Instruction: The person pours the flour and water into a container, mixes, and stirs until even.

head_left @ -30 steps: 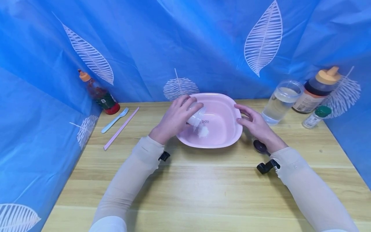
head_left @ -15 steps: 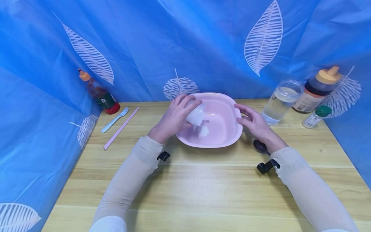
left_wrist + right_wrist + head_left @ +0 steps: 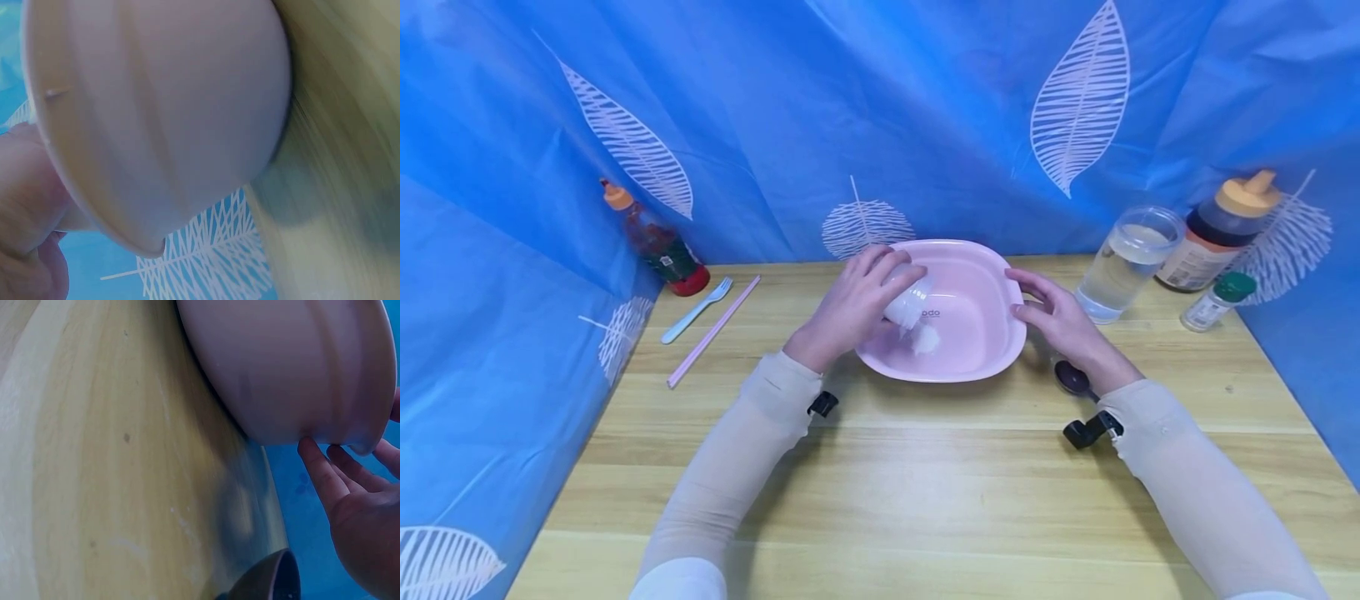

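Observation:
In the head view my left hand (image 3: pixel 857 304) grips a small clear plastic container (image 3: pixel 909 303), tipped with its mouth down over the left part of a pink basin (image 3: pixel 992 346). White powder (image 3: pixel 926 338) lies in a small heap on the basin's floor under that mouth. At the basin's right end, the thumb and fingers of my right hand (image 3: pixel 1063 321) hold the rim. The right wrist view shows fingertips (image 3: pixel 307 447) against the basin's outer wall (image 3: pixel 281 369). In the left wrist view the basin's wall (image 3: pixel 187 94) hides the container.
A dark spoon (image 3: pixel 1072 377) lies by my right wrist. Right of the basin stand a cup of clear liquid (image 3: pixel 1120 271), a dark sauce bottle (image 3: pixel 1213 237) and a green-capped shaker (image 3: pixel 1217 302). A red sauce bottle (image 3: pixel 662 250), fork (image 3: pixel 696 310) and pink straws (image 3: pixel 713 333) are left.
My left hand tilts the container slightly back and forth over the basin, staying in about the same place. The right hand and the basin keep their positions.

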Demonstrator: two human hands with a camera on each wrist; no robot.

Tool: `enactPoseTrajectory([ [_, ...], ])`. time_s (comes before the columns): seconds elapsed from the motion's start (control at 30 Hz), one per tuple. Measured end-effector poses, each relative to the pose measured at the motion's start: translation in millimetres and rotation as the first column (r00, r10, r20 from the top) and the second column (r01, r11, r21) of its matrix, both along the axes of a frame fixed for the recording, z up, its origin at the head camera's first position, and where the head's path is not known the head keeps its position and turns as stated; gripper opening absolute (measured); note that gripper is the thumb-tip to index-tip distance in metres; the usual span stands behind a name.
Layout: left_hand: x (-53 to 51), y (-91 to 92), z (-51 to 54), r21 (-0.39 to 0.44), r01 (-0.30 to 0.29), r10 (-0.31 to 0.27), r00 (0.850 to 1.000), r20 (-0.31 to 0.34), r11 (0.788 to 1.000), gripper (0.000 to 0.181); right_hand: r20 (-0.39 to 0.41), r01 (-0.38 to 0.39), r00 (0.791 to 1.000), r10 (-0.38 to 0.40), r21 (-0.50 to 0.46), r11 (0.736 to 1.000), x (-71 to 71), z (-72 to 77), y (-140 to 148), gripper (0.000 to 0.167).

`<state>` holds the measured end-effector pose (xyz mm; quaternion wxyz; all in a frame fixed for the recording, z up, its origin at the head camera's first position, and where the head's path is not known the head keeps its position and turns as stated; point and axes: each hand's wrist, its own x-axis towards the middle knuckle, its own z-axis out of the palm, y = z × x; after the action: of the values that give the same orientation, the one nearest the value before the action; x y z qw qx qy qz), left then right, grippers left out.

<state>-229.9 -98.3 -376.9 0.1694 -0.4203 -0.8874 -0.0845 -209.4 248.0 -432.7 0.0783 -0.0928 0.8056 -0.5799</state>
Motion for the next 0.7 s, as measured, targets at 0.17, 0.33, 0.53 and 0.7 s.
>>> enactPoseTrajectory([
  [0.17,0.4,1.0,0.5,-0.003,-0.003,0.003,1.0,-0.002,1.0,0.088,0.004,0.002,1.0,-0.002,-0.002,1.0,0.4,1.3,-1.8,0.064],
  [0.33,-0.1,2.1,-0.5,-0.009,-0.006,0.006,1.0,0.015,1.0,0.085,0.001,0.002,1.0,-0.002,-0.014,1.0,0.7,1.3,-2.2,0.062],
  [0.53,-0.4,1.7,1.1,0.005,0.001,-0.001,1.0,0.016,1.0,0.084,-0.009,-0.002,1.0,0.002,-0.001,1.0,-0.4,0.1,-1.7,0.062],
  [0.7,-1.4,1.6,0.2,-0.005,0.0,0.0,1.0,0.028,1.0,0.083,-0.002,-0.005,1.0,0.005,-0.006,1.0,0.6,1.8,-0.7,0.063],
])
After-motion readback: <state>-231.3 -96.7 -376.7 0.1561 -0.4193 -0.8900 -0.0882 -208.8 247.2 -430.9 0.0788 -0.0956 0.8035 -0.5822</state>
